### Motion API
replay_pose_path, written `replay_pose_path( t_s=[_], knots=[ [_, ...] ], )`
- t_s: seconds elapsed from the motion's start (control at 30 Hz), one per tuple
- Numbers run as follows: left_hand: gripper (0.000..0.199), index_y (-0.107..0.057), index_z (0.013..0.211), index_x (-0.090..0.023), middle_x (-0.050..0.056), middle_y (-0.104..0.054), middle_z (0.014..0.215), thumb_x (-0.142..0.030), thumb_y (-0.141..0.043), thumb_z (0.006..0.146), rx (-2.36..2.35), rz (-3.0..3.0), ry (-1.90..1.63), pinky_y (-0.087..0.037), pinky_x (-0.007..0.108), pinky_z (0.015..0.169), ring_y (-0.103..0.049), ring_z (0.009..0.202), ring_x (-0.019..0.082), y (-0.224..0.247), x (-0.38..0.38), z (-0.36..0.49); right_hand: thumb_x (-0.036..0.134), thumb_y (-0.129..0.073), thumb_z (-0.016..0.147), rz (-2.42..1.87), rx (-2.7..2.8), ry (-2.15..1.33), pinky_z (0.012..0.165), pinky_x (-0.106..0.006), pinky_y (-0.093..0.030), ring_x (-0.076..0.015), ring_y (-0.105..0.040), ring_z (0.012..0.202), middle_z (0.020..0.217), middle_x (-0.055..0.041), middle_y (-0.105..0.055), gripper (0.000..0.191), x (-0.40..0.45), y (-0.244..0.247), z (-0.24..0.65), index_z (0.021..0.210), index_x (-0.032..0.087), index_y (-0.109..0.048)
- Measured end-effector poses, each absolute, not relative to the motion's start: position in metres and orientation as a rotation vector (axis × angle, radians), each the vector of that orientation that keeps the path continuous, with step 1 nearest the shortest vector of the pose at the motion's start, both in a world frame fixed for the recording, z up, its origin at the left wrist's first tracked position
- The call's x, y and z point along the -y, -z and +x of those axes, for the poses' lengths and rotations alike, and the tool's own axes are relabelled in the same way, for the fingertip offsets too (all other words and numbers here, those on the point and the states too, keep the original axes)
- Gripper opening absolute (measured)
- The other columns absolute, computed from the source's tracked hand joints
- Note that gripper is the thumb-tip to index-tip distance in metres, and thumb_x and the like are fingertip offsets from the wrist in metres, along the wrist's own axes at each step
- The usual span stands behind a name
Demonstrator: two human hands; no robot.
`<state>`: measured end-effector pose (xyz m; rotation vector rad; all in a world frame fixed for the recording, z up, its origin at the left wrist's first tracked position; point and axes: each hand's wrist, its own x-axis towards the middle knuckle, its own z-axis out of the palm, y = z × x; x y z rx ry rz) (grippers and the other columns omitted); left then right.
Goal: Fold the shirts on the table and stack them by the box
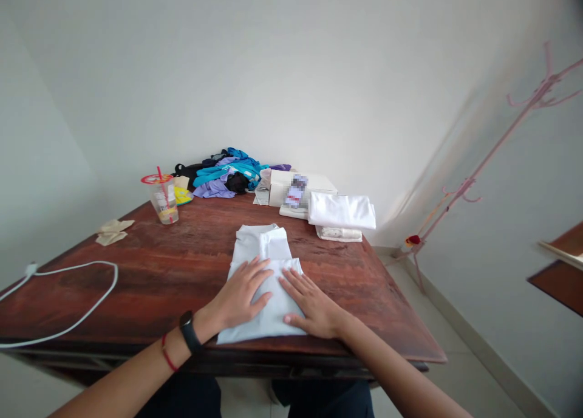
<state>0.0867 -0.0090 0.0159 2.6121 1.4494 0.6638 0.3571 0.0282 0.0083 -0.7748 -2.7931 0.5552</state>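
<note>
A pale, folded garment point(268, 318) lies on the dark wooden table point(182, 290), its near edge close to the table's front. Its narrower far part shows a raised folded strip that may be a collar or placket. My left hand point(243, 290) rests flat on the garment's left side, fingers spread and pointing away from me. On the right side of the cloth, my right hand point(312, 302) lies palm down with its fingers stretched out. Neither hand grips the fabric. A dark band and a red bracelet are on my left wrist.
At the back lies a heap of blue, purple and black clothes point(232, 172). Beside it are a white box point(314, 180) and folded white cloths point(341, 211). A plastic cup with straw point(164, 202), a tissue point(113, 231) and a white cable point(113, 278) are left. A pink coat rack point(496, 141) stands right.
</note>
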Motion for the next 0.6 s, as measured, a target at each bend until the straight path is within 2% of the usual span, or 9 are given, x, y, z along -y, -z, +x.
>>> replay_pose_path(
  t_s=[0.13, 0.23, 0.3, 0.37, 0.43, 0.53, 0.6],
  knots=[
    [0.054, -0.041, 0.155, -0.034, 0.004, -0.035, 0.164, -0.034, -0.047, 0.101, -1.488, 2.596, -0.502, -0.028, 0.053, 0.122, -0.033, 0.151, 0.028, -0.017, 0.041, 0.043, 0.073, -0.069, 0.078, -0.712, 2.881, -0.617, 0.125, -0.058, -0.012, -0.0379, -0.006, 0.156, 0.170, -0.0130, -0.005, 0.115, 0.003, -0.017, 0.376, 0.164, 0.026, -0.008],
    [0.068, -0.027, 0.160, -0.038, 0.001, -0.026, 0.167, -0.029, -0.052, 0.097, -1.333, 2.658, -0.392, -0.023, 0.052, 0.124, -0.028, 0.153, 0.027, -0.024, 0.075, 0.022, 0.064, -0.081, 0.068, -0.623, 2.962, -0.603, 0.123, -0.062, -0.011, -0.0423, -0.008, 0.155, 0.170, -0.0134, -0.004, 0.126, 0.024, -0.014, 0.386, 0.164, 0.028, -0.007],
    [0.079, -0.021, 0.162, -0.037, 0.001, -0.022, 0.168, -0.020, -0.054, 0.092, -1.256, 2.692, -0.361, -0.022, 0.053, 0.124, -0.027, 0.153, 0.028, -0.030, 0.096, 0.017, 0.046, -0.079, 0.075, -0.632, 2.980, -0.530, 0.123, -0.063, -0.011, -0.0396, -0.013, 0.155, 0.170, -0.0114, -0.011, 0.115, 0.034, -0.007, 0.391, 0.164, 0.029, -0.007],
    [0.090, -0.018, 0.162, -0.037, 0.000, -0.021, 0.169, -0.010, -0.054, 0.084, -1.218, 2.715, -0.327, -0.023, 0.053, 0.124, -0.028, 0.153, 0.028, -0.033, 0.112, 0.015, 0.023, -0.066, 0.083, -0.697, 2.943, -0.437, 0.125, -0.056, -0.016, -0.0316, -0.022, 0.155, 0.168, -0.0084, -0.021, 0.101, 0.041, 0.004, 0.395, 0.164, 0.029, -0.006],
    [0.099, -0.017, 0.162, -0.037, -0.001, -0.019, 0.169, -0.004, -0.053, 0.076, -1.229, 2.738, -0.305, -0.023, 0.053, 0.125, -0.029, 0.152, 0.029, -0.029, 0.121, 0.017, 0.008, -0.054, 0.082, -0.760, 2.878, -0.361, 0.125, -0.049, -0.023, -0.0255, -0.030, 0.152, 0.167, -0.0064, -0.028, 0.097, 0.045, 0.013, 0.396, 0.164, 0.028, -0.007],
    [0.107, -0.018, 0.162, -0.039, -0.001, -0.021, 0.169, 0.004, -0.049, 0.068, -1.337, 2.777, -0.336, -0.024, 0.055, 0.124, -0.028, 0.152, 0.028, -0.010, 0.121, 0.023, 0.007, -0.053, 0.080, -0.815, 2.802, -0.292, 0.119, -0.049, -0.033, -0.0285, -0.039, 0.146, 0.167, -0.0069, -0.028, 0.094, 0.046, 0.019, 0.392, 0.163, 0.029, -0.016],
    [0.104, -0.025, 0.160, -0.040, -0.002, -0.028, 0.167, 0.008, -0.046, 0.069, -1.428, 2.775, -0.408, -0.027, 0.054, 0.123, -0.031, 0.151, 0.026, 0.004, 0.117, 0.028, 0.012, -0.055, 0.084, -0.834, 2.774, -0.297, 0.113, -0.051, -0.038, -0.0312, -0.045, 0.140, 0.166, -0.0076, -0.030, 0.084, 0.043, 0.015, 0.388, 0.161, 0.031, -0.027]
  ],
)
